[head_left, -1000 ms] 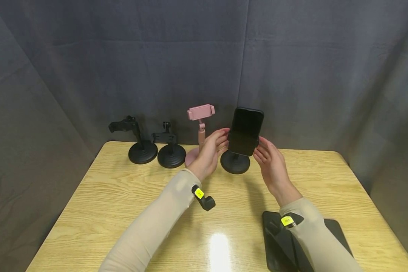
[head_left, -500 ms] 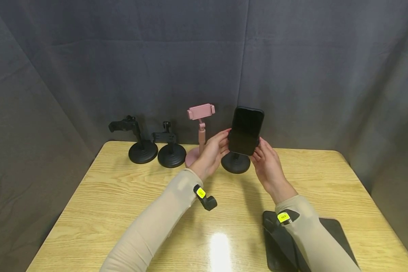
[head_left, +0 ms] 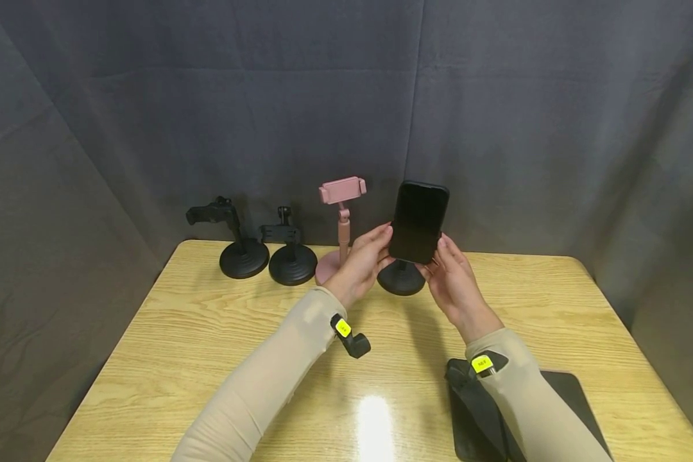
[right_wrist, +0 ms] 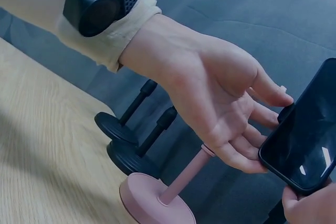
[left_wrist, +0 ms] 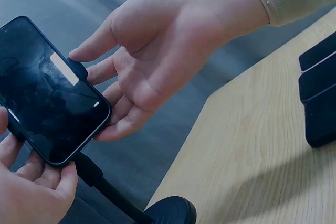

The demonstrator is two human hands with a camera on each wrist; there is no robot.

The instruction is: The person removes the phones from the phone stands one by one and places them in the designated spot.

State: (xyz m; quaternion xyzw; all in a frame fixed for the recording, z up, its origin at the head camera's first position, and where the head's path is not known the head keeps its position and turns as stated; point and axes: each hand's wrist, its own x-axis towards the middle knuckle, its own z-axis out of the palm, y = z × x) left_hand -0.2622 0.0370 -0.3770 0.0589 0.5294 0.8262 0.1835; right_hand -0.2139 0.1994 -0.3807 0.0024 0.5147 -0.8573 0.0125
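Note:
A black smartphone (head_left: 419,221) stands upright, tilted slightly, in the clamp of a black phone stand (head_left: 401,277) with a round base. My left hand (head_left: 362,260) is at the phone's left side, its thumb on the clamp's edge and the fingers reaching behind. On the other side my right hand (head_left: 455,282) pinches the opposite clamp arm (left_wrist: 79,71), thumb in front and fingers behind and under the lower corner. The right wrist view shows the left thumb against a dark clamp arm (right_wrist: 286,113). Most of the clamp is hidden behind the phone.
A pink phone stand (head_left: 343,191) is just left of the phone. Two black stands, one folded sideways (head_left: 244,258) and one lower (head_left: 292,264), stand farther left. Flat black slabs (head_left: 572,391) lie under my right forearm. A grey curtain (head_left: 300,115) hangs behind the table.
Both hands have closed in on the clamp's sides, the right hand moving left toward the phone. The thumbs now press its front edges. The phone and stands have barely moved.

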